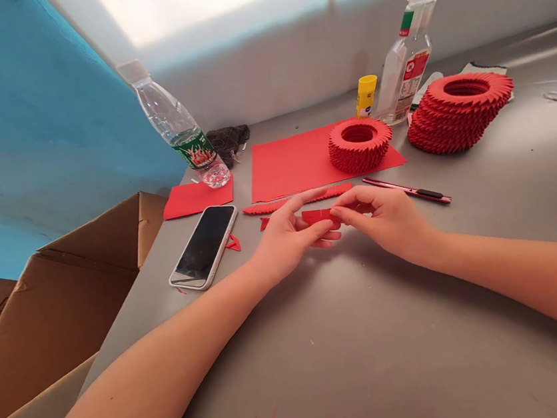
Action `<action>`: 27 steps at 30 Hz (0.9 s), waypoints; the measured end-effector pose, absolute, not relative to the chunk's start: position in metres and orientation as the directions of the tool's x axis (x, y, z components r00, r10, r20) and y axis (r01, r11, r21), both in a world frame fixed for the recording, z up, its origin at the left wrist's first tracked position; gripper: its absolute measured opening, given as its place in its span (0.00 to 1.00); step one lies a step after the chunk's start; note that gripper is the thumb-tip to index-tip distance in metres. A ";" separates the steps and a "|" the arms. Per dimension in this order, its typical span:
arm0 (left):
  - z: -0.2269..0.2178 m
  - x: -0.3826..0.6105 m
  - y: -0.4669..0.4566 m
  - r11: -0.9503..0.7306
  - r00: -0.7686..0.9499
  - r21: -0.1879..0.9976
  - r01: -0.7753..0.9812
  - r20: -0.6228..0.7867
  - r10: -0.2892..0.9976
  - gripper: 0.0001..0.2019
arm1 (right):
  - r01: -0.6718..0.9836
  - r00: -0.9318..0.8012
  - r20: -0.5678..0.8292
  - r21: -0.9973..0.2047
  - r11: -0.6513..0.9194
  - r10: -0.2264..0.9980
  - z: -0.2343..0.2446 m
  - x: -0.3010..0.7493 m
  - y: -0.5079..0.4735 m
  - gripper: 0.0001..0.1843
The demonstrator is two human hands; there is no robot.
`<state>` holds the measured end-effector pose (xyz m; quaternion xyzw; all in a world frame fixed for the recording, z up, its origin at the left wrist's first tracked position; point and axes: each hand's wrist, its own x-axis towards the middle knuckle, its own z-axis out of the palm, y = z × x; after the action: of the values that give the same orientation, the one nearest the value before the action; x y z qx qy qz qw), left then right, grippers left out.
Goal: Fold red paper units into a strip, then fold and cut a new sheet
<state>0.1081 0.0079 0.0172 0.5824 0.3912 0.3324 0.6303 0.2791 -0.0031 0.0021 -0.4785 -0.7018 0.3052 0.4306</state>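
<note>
Holding a small, smooth red strip (313, 216) between them, both hands meet just in front of the flat red sheet (283, 165). The left hand (284, 235) is loosely curved, gripping lightly, its forefinger extended; the right hand (395, 219) pinches the strip's right end, thumb against forefinger. A glossy phone (205, 244) lies front-left of the sheet, a slim cutter (407, 190) front-right. On the sheet sits a finely pleated, jagged ring (360, 157); a clear bottle (390, 85) stands behind its right end.
</note>
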 end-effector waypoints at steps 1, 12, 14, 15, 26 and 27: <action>0.017 0.108 0.008 0.109 0.470 0.994 0.030 -0.110 0.876 0.25 | 0.434 -0.163 0.341 -0.818 0.377 0.926 0.002 0.279 -0.004 0.06; 0.015 0.102 0.012 0.163 0.463 0.986 -0.043 -0.125 0.878 0.29 | 0.444 -0.352 0.566 -0.599 0.666 0.745 -0.005 0.285 0.003 0.06; 0.015 0.101 0.013 0.169 0.465 0.985 -0.046 -0.129 0.876 0.30 | 0.440 -0.386 0.617 -0.530 0.724 0.686 -0.005 0.285 0.004 0.06; 0.016 0.101 0.013 0.171 0.464 0.984 -0.046 -0.131 0.876 0.30 | 0.440 -0.404 0.633 -0.499 0.747 0.661 -0.005 0.285 0.004 0.07; 0.020 0.102 0.013 0.073 0.406 0.991 0.116 -0.114 0.907 0.26 | 0.448 -0.489 0.527 -0.533 0.718 0.695 -0.005 0.287 0.008 0.07; 0.020 0.102 0.013 0.060 0.401 0.990 0.126 -0.106 0.910 0.25 | 0.431 -0.465 0.453 -0.635 0.641 0.761 -0.004 0.287 0.007 0.04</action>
<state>0.1024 0.0133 0.0198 0.5984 0.4328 0.3348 0.5852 0.2868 0.0069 -0.0041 -0.3604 -0.8265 0.2223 0.3709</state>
